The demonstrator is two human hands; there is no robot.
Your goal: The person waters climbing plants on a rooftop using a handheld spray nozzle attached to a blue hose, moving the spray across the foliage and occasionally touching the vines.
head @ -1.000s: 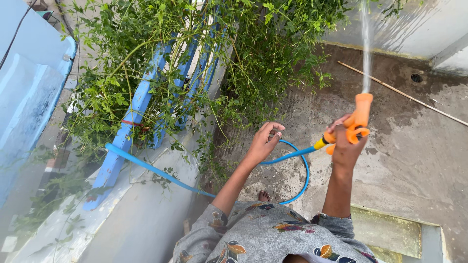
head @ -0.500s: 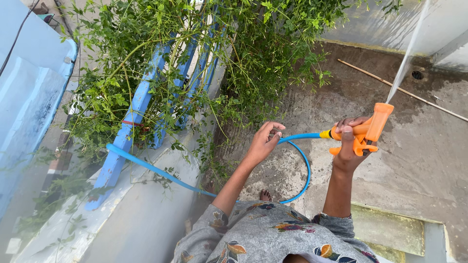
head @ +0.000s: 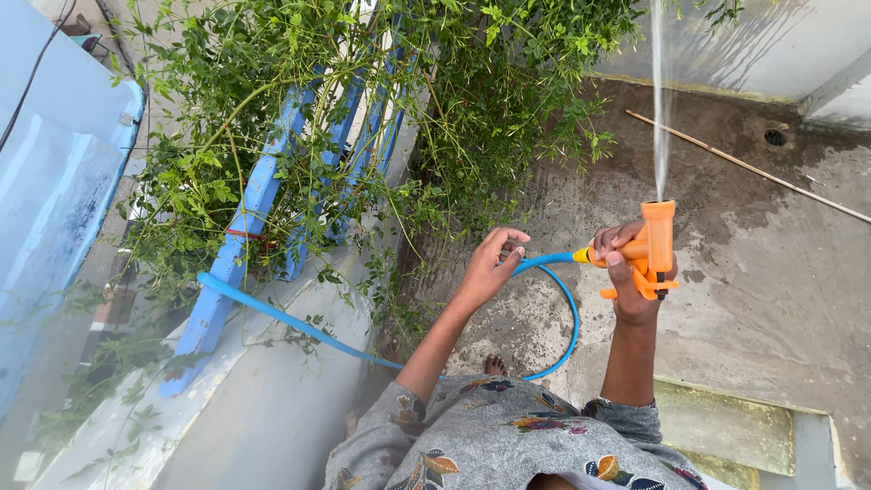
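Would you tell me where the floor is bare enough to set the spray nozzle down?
The concrete floor is bare right of the right hand, between the thin stick and the greenish slab. It is crowded to the left: the blue hose loops beside the left hand, under the trailing plant.

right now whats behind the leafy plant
Blue railing bars show through the leafy plant, standing on a pale ledge. Leaves cover the bars' upper ends and whatever lies beyond.
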